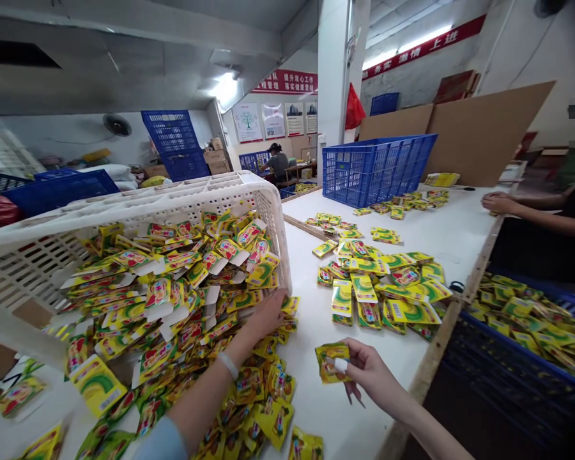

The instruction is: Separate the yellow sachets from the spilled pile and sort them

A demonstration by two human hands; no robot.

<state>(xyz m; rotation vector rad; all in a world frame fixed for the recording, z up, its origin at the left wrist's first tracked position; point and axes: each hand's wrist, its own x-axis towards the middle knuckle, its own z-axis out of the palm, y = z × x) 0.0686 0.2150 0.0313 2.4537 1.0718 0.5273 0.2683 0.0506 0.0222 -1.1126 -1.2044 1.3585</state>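
Note:
My right hand pinches a small yellow sachet over the white table. A white cover sits on one of its fingertips. At the open side of a tipped white plastic basket, my left hand reaches into the pile of small yellow-green cartons; its fingers are mostly hidden, so its grip is unclear. Many cartons have open white flaps. Under and beside my left forearm lie loose yellow sachets. Filled-looking cartons are heaped on the table beyond my right hand.
A blue crate stands at the table's far side, beside a cardboard panel. Another blue crate holding cartons sits below the table's wooden edge. At right, a co-worker's hands rest at the edge. Another person sits farther back.

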